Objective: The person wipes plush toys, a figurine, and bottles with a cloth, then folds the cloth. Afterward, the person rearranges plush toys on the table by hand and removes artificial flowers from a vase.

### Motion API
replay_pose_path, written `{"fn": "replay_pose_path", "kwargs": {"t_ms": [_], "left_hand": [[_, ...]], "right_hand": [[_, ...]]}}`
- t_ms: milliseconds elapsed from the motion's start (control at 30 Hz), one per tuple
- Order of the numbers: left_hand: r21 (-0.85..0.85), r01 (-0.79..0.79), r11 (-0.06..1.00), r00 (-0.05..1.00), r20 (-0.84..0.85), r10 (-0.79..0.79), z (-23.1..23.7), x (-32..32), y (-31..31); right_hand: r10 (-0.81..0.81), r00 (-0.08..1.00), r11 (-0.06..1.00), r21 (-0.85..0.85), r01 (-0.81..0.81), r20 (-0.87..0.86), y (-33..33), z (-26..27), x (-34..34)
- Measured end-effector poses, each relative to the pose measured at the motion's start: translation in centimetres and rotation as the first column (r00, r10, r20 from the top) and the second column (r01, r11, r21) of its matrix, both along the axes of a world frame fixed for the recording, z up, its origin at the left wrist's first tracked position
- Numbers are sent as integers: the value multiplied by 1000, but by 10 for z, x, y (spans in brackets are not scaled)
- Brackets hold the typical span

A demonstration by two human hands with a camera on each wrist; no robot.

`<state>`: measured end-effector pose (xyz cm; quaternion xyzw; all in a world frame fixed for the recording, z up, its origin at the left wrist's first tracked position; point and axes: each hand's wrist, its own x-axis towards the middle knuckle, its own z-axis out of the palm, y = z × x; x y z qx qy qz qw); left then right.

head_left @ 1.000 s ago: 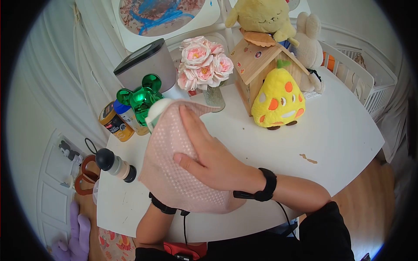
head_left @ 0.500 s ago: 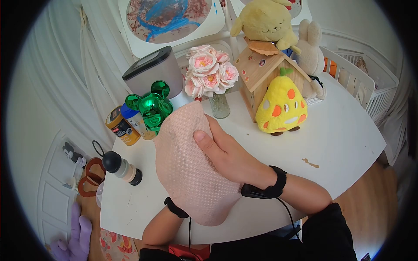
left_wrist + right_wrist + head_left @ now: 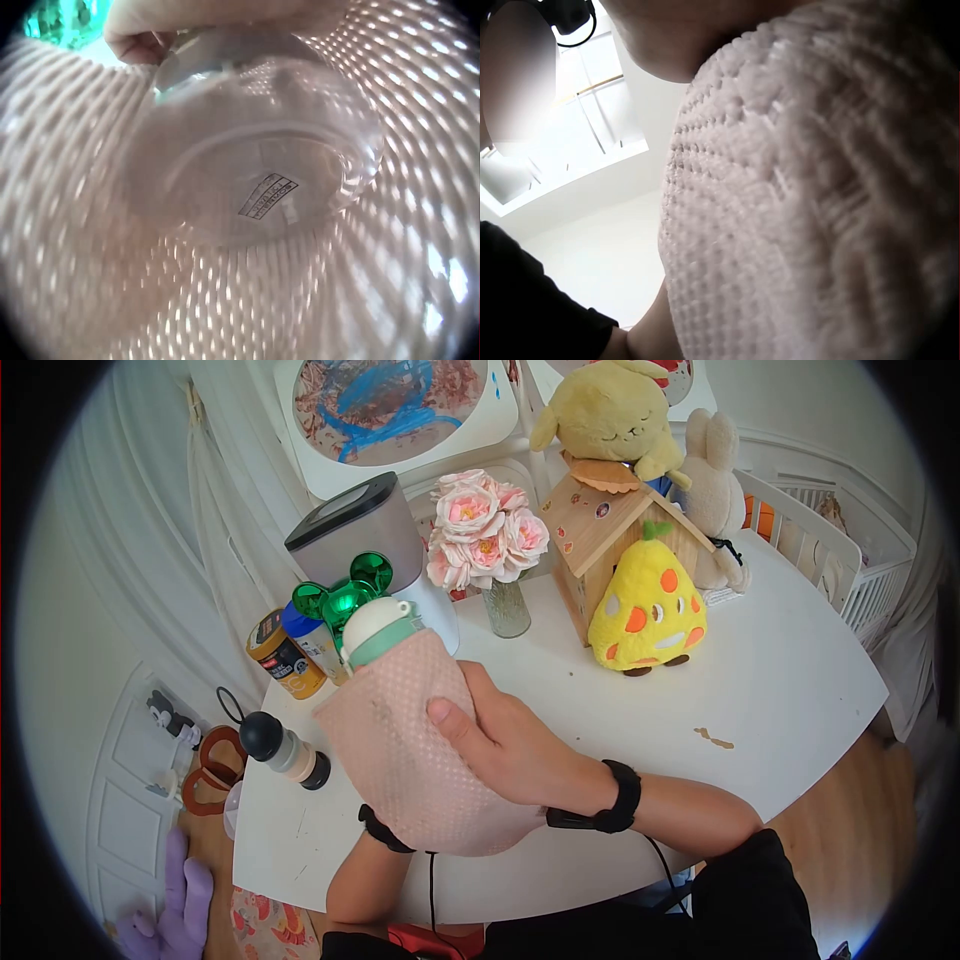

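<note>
A clear-based bottle with a white domed lid (image 3: 374, 624) and a green collar pokes out of a pink waffle-textured cloth (image 3: 395, 735) above the table. My right hand (image 3: 512, 745) grips the cloth against the bottle's side, thumb on the near face. Behind the cloth my left hand is hidden in the head view. The left wrist view shows part of my left hand (image 3: 217, 16) curled round the bottle, whose see-through base (image 3: 247, 180) carries a small printed mark. Cloth hangs around that base and fills much of the right wrist view (image 3: 780, 195).
Behind the bottle stand a shiny green bear figure (image 3: 345, 598), a yellow-and-black can (image 3: 287, 655) and a grey-white appliance (image 3: 350, 530). A black-capped bottle (image 3: 285, 750) lies left. Farther back are a flower vase (image 3: 508, 608), a wooden house (image 3: 590, 525) and a yellow plush (image 3: 650, 610).
Half a second ago the cloth covered the bottle's lid. Now the lid and green collar show above it. My right hand and the cloth have shifted slightly left and down at the top.
</note>
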<state>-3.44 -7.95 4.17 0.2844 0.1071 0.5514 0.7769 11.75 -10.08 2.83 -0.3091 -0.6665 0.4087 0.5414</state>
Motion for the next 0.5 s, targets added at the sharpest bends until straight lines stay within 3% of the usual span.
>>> {"fn": "replay_pose_path", "kwargs": {"t_ms": [267, 367, 433, 500], "left_hand": [[-214, -183, 959, 970, -196, 141, 0, 15, -23], [-274, -249, 929, 943, -286, 168, 1, 20, -24], [-296, -277, 914, 930, -324, 176, 2, 14, -18], [30, 41, 999, 999, -6, -40, 9, -2, 4]], "right_hand": [[-68, 992, 997, -42, 64, -107, 5, 12, 14], [-95, 992, 994, 37, 98, -79, 3, 2, 1], [-36, 999, 995, 92, 37, -16, -1, -1, -5], [-5, 1000, 999, 44, 4, 24, -4, 1, -4]]}}
